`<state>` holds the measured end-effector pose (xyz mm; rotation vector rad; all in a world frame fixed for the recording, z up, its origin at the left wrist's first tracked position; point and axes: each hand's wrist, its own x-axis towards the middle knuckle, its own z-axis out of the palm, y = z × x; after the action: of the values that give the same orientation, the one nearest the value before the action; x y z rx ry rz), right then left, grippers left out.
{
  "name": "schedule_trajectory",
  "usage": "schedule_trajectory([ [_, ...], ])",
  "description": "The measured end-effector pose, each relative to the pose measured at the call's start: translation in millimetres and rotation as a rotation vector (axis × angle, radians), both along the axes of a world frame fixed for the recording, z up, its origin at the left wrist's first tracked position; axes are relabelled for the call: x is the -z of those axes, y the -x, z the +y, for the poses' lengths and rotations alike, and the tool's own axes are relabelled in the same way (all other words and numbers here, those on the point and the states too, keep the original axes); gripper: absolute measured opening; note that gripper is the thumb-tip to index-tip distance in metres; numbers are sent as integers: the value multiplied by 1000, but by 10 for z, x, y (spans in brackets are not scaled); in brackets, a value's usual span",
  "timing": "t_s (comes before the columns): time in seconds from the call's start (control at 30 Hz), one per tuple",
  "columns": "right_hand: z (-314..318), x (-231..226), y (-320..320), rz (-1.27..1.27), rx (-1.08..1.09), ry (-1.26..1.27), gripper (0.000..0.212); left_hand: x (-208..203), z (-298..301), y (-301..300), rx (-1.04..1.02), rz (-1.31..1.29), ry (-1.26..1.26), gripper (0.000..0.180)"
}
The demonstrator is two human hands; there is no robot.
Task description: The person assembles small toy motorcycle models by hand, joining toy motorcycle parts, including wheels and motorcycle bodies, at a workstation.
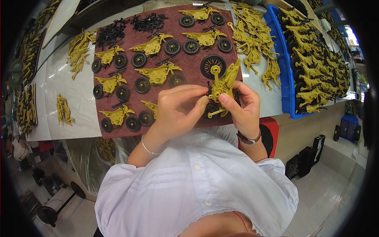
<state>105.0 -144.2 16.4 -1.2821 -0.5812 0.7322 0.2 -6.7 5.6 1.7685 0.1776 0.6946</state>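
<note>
Between my hands, over the near edge of the maroon cloth (118, 132), is a yellow toy motorcycle body (226, 83) with a black spoked wheel (213, 66) at its far end. My right hand (245, 104) grips the body from the right, thumb pressed on its near part. At its left side my left hand (179, 106) pinches a small black part (209, 87), mostly hidden by the fingertips. Toy motorcycle sets lie in rows on the cloth, such as a yellow body (158, 74) with a black wheel (142, 84) beside it.
Black handlebar-like parts (148, 23) are heaped at the cloth's far left. Loose yellow parts lie in a pile (252, 35) to the right and a small bunch (63, 110) to the left. A blue tray (290, 89) packed with yellow-and-black toy motorcycles stands at the right.
</note>
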Motion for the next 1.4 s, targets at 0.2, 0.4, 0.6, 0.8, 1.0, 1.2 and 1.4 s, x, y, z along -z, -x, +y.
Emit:
schedule_trajectory([
  [0.2,-2,-46,8,-80,-29,67,24,-4,6,-10,-10,98,245,12],
  [0.4,17,-55,12,-108,-14,103,22,-8,-33,-4,-74,180,312,10],
  [0.6,10,-39,15,-82,14,94,20,-14,-48,9,31,86,514,8],
  [0.8,21,-16,41,-221,52,58,18,66,-25,20,129,92,533,13],
  [1.0,17,-36,34,-116,30,39,18,65,1,34,181,53,591,23],
  [1.2,26,-13,6,-372,-49,72,23,-76,33,-44,240,-92,727,48],
  [1.4,65,-52,30,-615,-84,58,25,-142,51,-55,205,-59,609,57],
])
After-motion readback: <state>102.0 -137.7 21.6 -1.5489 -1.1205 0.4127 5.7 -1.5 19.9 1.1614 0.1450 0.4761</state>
